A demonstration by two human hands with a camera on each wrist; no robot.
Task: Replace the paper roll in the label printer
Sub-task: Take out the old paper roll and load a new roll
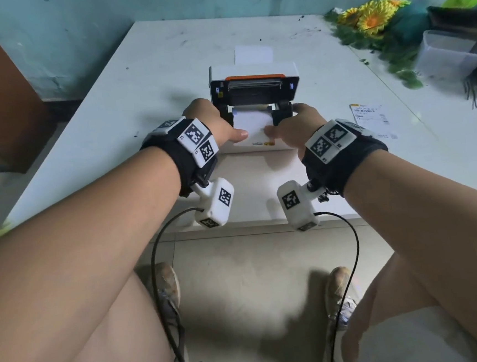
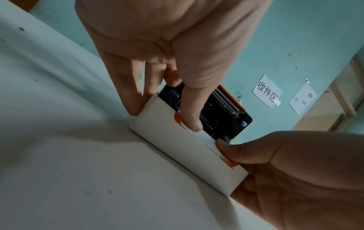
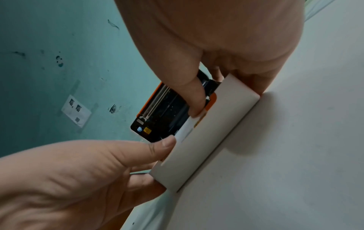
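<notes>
Looking down from the head view, the label printer (image 1: pixel 256 104) sits in the middle of the white bench (image 1: pixel 110 111) with its lid (image 1: pixel 254 75) swung open toward the wall, orange trim showing along the top. A white paper strip (image 1: pixel 251 129) runs out of the bay and over the front edge. The left hand (image 1: pixel 215 125) clasps the printer's left side with its thumb pressed on the strip, and the right hand (image 1: pixel 299 126) does the same on the right side. A printed label (image 1: pixel 371 117) lies on the bench off to the right, with artificial sunflowers (image 1: pixel 373 16) at the far corner.

From the left wrist view, the left hand (image 2: pixel 167 46) has its fingers (image 2: pixel 135 96) down the printer's side wall and the thumb on the front lip, so it is clamped on the casing. The right hand (image 2: pixel 295 171) holds the opposite corner.

The right wrist view confirms it: the right hand (image 3: pixel 226 38) pinches the casing, thumb on the paper near the orange tab (image 3: pixel 211 99), while the left hand (image 3: pixel 78 179) wraps the other end.

The strip looks thin, light and easily creased, so it is best held flat under the thumbs at both edges. The printer body seems rigid and smooth, and gripping its side walls should steady it.
</notes>
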